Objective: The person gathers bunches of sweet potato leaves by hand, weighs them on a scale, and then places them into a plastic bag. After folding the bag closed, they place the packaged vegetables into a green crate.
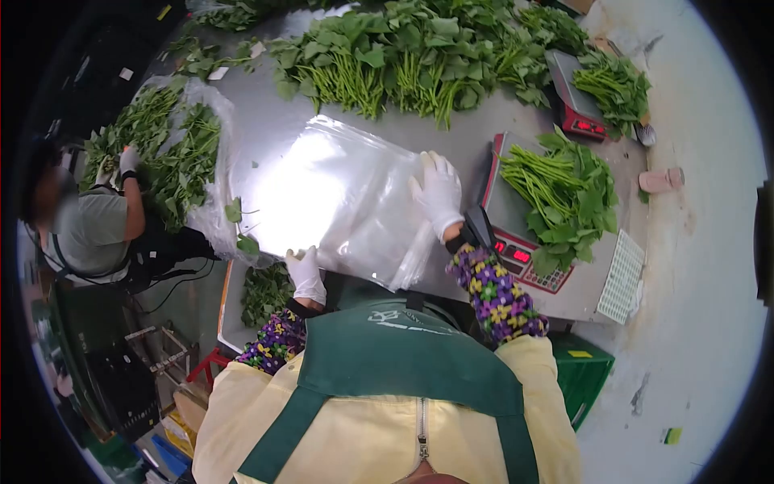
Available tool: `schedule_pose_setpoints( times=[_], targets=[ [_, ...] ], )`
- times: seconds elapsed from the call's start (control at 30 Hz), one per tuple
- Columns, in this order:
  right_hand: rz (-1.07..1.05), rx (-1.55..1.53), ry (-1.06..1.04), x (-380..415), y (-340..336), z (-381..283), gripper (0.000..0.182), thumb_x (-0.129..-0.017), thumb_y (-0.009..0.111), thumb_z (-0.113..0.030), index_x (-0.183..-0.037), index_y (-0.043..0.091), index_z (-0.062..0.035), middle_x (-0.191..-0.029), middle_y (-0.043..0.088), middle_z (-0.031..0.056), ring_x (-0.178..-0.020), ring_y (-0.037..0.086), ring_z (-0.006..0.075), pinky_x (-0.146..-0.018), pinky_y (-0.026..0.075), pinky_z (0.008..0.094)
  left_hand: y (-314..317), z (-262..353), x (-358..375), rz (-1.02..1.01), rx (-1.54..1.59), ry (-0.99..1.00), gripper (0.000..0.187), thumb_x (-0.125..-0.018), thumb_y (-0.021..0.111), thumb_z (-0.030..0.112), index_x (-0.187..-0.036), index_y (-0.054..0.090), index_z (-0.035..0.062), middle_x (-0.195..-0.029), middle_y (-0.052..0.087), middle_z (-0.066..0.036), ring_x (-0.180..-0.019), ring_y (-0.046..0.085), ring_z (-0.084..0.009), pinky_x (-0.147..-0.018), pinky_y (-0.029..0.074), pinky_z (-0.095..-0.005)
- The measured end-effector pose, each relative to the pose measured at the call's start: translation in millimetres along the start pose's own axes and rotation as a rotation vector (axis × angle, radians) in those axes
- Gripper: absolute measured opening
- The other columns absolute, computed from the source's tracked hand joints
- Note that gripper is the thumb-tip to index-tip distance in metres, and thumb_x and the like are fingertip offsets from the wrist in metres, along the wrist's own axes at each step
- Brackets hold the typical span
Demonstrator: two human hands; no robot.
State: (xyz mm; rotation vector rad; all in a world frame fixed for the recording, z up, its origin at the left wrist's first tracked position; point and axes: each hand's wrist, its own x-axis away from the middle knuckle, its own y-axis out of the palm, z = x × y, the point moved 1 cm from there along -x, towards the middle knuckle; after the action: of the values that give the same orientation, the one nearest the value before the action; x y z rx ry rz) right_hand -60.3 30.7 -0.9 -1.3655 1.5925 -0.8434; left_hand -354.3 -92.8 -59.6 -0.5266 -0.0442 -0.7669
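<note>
A stack of clear plastic bags (339,194) lies flat on the steel table (266,113) in front of me. My right hand (438,192), in a white glove, rests palm down on the bags' right edge. My left hand (306,273), also gloved, pinches the near left corner of the bags at the table's front edge. A bundle of leafy green stems (560,198) lies on a weighing scale (556,282) just right of my right hand.
A long pile of greens (419,56) runs across the back of the table. A second scale (576,105) with greens stands at the back right. At the left, another person (89,226) handles greens in a plastic bag (161,153). A green crate (580,371) sits on the floor.
</note>
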Motion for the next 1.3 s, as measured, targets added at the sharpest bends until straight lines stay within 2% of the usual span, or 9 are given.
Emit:
schedule_pose_setpoints(
  times=[0.1, 0.17, 0.37, 0.53, 0.7, 0.77, 0.83, 1.07, 1.3],
  targets=[
    [-0.055, 0.167, -0.071, -41, 32, 6, 0.068, -0.081, 0.065, -0.043, -0.140, 0.044, -0.0134, -0.138, 0.049, 0.0103, -0.130, 0.043, 0.0309, -0.104, 0.033, 0.0550, 27, -42, -21, -0.313, 0.185, -0.370, 0.039, -0.076, 0.075, 0.010, -0.101, 0.050, -0.0055, -0.084, 0.057, -0.008, -0.073, 0.052, -0.0151, -0.062, 0.044, -0.0292],
    [-0.434, 0.166, 0.103, -64, 39, 2, 0.070, -0.083, 0.064, -0.045, -0.141, 0.043, -0.0123, -0.140, 0.048, 0.0133, -0.133, 0.040, 0.0325, -0.105, 0.033, 0.0541, 52, -32, -9, -0.049, 0.177, -0.243, 0.022, -0.082, 0.072, 0.014, -0.083, 0.052, 0.0049, -0.061, 0.050, -0.002, -0.041, 0.041, -0.0137, -0.041, 0.036, -0.0305],
    [-0.655, 0.202, 0.186, -91, 44, -1, 0.059, -0.076, 0.072, -0.042, -0.123, 0.056, -0.0101, -0.119, 0.060, 0.0157, -0.114, 0.056, 0.0361, -0.094, 0.045, 0.0500, 59, 5, -33, -0.316, 0.414, -0.736, 0.021, -0.087, 0.069, 0.022, -0.084, 0.056, 0.0057, -0.060, 0.051, -0.002, -0.043, 0.044, -0.0174, -0.047, 0.044, -0.0326],
    [-0.540, 0.185, 0.061, -86, 62, 3, 0.038, -0.081, 0.066, -0.036, -0.105, 0.063, -0.0074, -0.107, 0.066, 0.0200, -0.101, 0.063, 0.0389, -0.087, 0.049, 0.0492, 76, 0, -30, -0.235, 0.462, -0.446, 0.043, -0.085, 0.071, 0.026, -0.117, 0.058, -0.0005, -0.097, 0.063, -0.012, -0.083, 0.064, -0.0260, -0.067, 0.055, -0.0385],
    [-0.430, -0.107, 0.090, -87, 59, -39, 0.029, -0.080, 0.066, -0.029, -0.097, 0.063, -0.0061, -0.089, 0.069, 0.0200, -0.085, 0.067, 0.0396, -0.071, 0.052, 0.0491, 61, -17, -89, -0.371, -0.103, 0.106, 0.028, -0.083, 0.068, 0.018, -0.100, 0.062, -0.0033, -0.087, 0.064, -0.011, -0.073, 0.064, -0.0249, -0.065, 0.055, -0.0384],
    [-0.251, -0.062, 0.044, -84, 103, -37, 0.021, -0.081, 0.065, -0.023, -0.094, 0.064, -0.0070, -0.089, 0.069, 0.0194, -0.083, 0.068, 0.0383, -0.067, 0.052, 0.0475, 48, 69, -61, -0.343, 0.600, -0.298, 0.028, -0.083, 0.068, 0.022, -0.092, 0.062, -0.0041, -0.082, 0.063, -0.010, -0.068, 0.062, -0.0252, -0.064, 0.055, -0.0381],
    [-0.288, -0.029, 0.190, -88, 114, -37, 0.025, -0.081, 0.064, -0.024, -0.100, 0.063, -0.0077, -0.097, 0.068, 0.0189, -0.091, 0.066, 0.0383, -0.078, 0.052, 0.0477, 58, 6, -128, -0.232, 0.184, -0.328, 0.031, -0.086, 0.066, 0.022, -0.098, 0.061, -0.0058, -0.087, 0.064, -0.013, -0.071, 0.064, -0.0280, -0.067, 0.056, -0.0385],
    [-0.087, -0.280, -0.134, -8, -69, -17, 0.031, -0.084, 0.060, -0.021, -0.112, 0.064, -0.0060, -0.106, 0.062, 0.0159, -0.100, 0.060, 0.0334, -0.089, 0.048, 0.0421, 36, -79, -211, -0.500, 0.226, -0.524, 0.049, -0.092, 0.059, 0.024, -0.123, 0.049, -0.0116, -0.114, 0.060, -0.020, -0.101, 0.060, -0.0306, -0.088, 0.049, -0.0417],
    [0.333, -0.101, -0.089, 63, -283, 46, 0.017, -0.082, 0.066, -0.007, -0.099, 0.066, -0.0052, -0.093, 0.065, 0.0123, -0.085, 0.063, 0.0307, -0.075, 0.050, 0.0372, -6, 102, -45, -0.081, 0.184, 0.242, 0.042, -0.090, 0.061, 0.006, -0.127, 0.049, -0.0088, -0.124, 0.057, -0.015, -0.109, 0.057, -0.0221, -0.092, 0.047, -0.0308]
  ],
)
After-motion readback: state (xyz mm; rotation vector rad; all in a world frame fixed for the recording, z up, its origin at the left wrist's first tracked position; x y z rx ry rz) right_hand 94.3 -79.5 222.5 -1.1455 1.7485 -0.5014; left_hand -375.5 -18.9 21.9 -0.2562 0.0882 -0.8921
